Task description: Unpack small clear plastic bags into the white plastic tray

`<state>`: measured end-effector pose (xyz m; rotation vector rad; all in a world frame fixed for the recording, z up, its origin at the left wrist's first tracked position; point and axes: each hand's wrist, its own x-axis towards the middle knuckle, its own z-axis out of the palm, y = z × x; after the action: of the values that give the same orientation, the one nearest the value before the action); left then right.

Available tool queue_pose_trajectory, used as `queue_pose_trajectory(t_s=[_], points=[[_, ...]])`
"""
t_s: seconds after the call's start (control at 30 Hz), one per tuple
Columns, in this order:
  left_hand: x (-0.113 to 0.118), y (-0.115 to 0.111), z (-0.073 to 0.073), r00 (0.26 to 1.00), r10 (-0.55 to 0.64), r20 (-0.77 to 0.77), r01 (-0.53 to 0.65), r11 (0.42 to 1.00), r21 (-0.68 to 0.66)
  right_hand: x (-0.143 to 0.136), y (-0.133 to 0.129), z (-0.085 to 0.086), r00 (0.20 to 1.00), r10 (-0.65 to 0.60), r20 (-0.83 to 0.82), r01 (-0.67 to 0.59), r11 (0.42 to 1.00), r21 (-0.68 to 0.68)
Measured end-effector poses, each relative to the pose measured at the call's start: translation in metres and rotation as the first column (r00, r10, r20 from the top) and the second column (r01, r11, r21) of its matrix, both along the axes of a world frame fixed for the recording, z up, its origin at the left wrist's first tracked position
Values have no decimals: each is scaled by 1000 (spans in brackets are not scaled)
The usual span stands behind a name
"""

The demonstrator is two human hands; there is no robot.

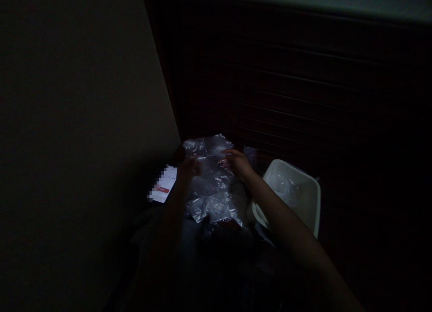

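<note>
Clear, crinkled plastic bags point(211, 186) lie spread out in front of me in dim light. My left hand point(189, 167) is at their left edge, its fingers dark and partly covered by the shiny film, so its grip is unclear. On the right side, my right hand point(236, 163) touches the plastic with its index finger stretched out over it and the other fingers bent apart. Whether the film is pinched between them is too dark to tell.
A pale plastic bin point(317, 204) with clear plastic inside stands to the right, beside my right forearm. A lit phone point(165, 186) is at the left. A pale wall point(101, 100) rises on the left, and dark slatted panelling point(270, 87) lies beyond.
</note>
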<state>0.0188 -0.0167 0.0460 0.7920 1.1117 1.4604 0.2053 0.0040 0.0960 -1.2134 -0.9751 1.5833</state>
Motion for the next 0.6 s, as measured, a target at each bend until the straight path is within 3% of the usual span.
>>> queue_pose_trajectory(t_s=[0.2, 0.43, 0.6], points=[[2, -4, 8, 998, -11, 56, 12, 1000, -22, 2, 3, -1, 998, 39, -44, -41, 998, -47], [3, 0, 3, 993, 4, 121, 4, 998, -60, 4, 1, 1, 990, 65, -125, -77, 992, -100], [3, 2, 0, 995, -22, 102, 22, 1000, 2, 2, 1, 3, 995, 42, -92, -54, 991, -123]])
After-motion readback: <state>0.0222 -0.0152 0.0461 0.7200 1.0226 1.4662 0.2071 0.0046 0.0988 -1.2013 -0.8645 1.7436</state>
